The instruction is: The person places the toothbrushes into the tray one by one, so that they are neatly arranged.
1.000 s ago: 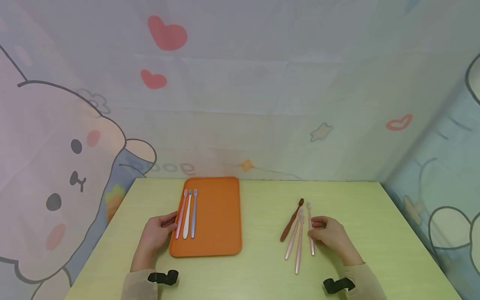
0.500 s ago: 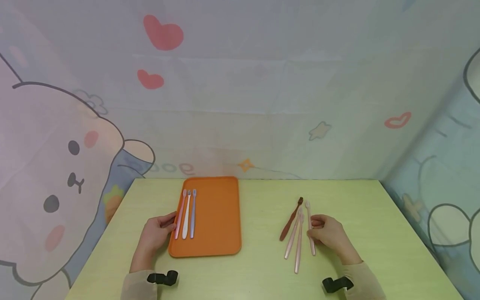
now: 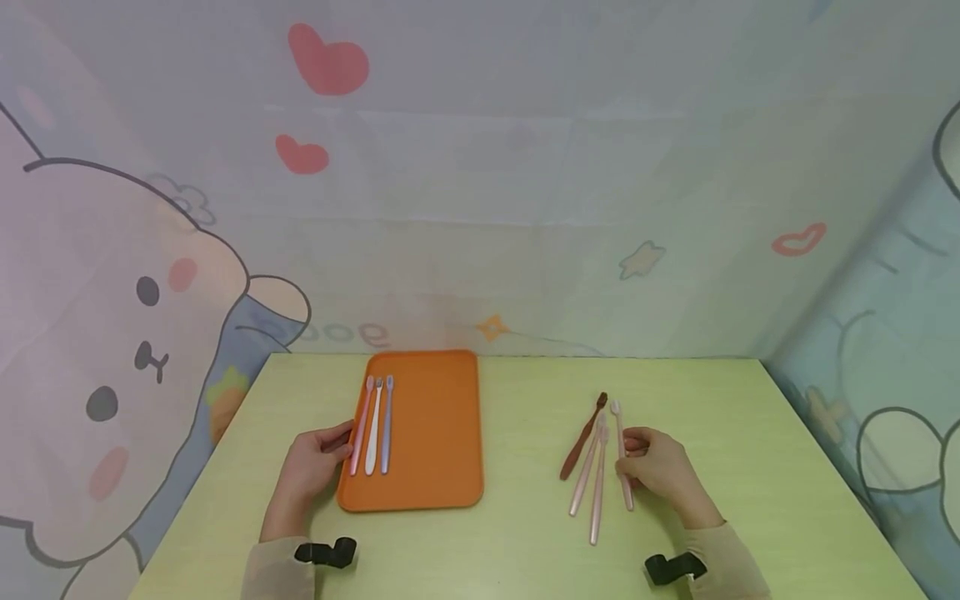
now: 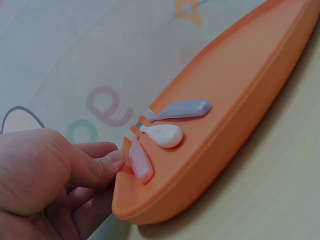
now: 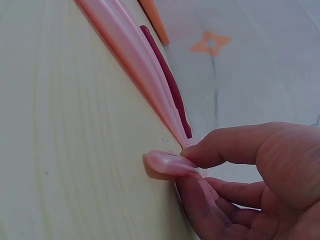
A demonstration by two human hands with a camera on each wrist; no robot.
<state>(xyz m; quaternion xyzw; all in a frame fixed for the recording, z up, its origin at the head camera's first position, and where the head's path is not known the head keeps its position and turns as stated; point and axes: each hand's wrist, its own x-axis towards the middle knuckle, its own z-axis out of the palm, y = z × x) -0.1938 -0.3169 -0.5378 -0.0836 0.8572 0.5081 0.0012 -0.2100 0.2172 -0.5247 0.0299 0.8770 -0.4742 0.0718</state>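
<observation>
My left hand (image 3: 311, 462) holds the left rim of an orange tray (image 3: 438, 433), the thumb at the edge in the left wrist view. Inside the tray's left part lie a pink toothbrush (image 3: 361, 427), a white toothbrush (image 3: 372, 429) and a bluish-purple toothbrush (image 3: 387, 429), side by side with heads away from me. On the right, my right hand (image 3: 660, 465) pinches a light pink toothbrush (image 5: 167, 163) between thumb and fingers, low over the table. Left of it a dark red-brown toothbrush (image 3: 581, 442) and two more light pink toothbrushes (image 3: 597, 504) lie fanned, heads close together.
The pale yellow-green table (image 3: 517, 467) ends at a cartoon-printed cloth backdrop (image 3: 480, 183) behind and at the sides. A black strap mount (image 3: 326, 554) sits on the left wrist, and another black mount (image 3: 675, 569) on the right.
The pink toothbrush in my right hand has tilted slightly, its near end swinging a little to the right. My left hand, the tray and the other toothbrushes stay put.
</observation>
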